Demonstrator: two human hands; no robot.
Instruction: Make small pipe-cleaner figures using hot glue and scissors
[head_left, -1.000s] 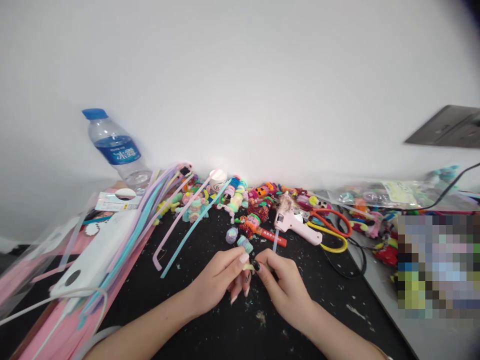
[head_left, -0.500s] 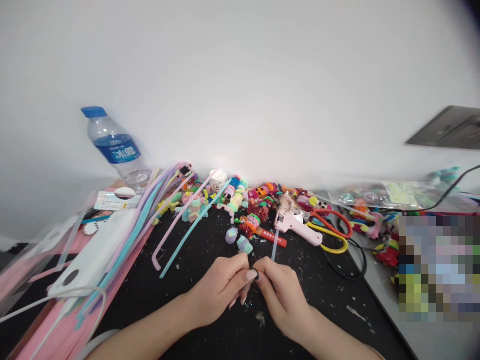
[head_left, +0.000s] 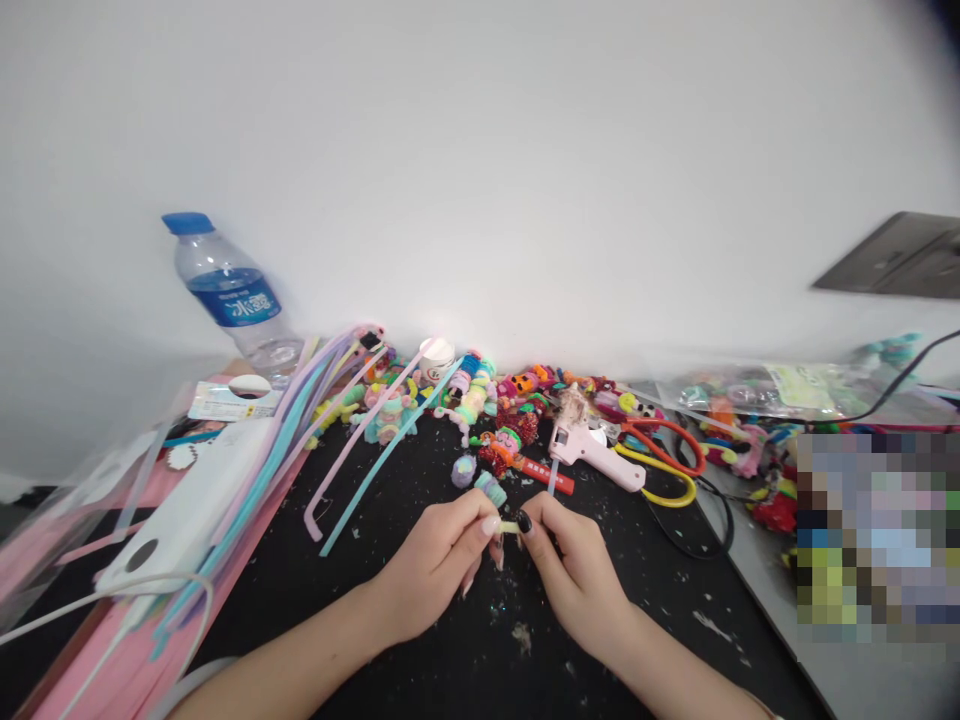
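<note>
Between my two hands a short pale yellow piece of pipe cleaner (head_left: 508,527) is stretched level above the black table. My left hand (head_left: 442,555) pinches one end of it between thumb and forefinger. Its other end is pinched by my right hand (head_left: 566,560), whose thumbnail is dark. Just beyond my fingers lie a blue-and-lilac fuzzy coil (head_left: 490,489) and a small lilac pompom ball (head_left: 463,471). A pink glue gun (head_left: 596,455) with a clear glue stick rests past my right hand.
Scissors (head_left: 664,470) with orange and yellow handles lie beside the glue gun. Pastel pipe cleaners (head_left: 277,450) are bunched at left, near a leaning water bottle (head_left: 232,290). Colourful fuzzy figures (head_left: 525,385) line the wall. A dark cable (head_left: 727,520) loops at right.
My hands have moved slightly apart and a little upward. The pale yellow piece, hidden by my fingers before, now shows between them.
</note>
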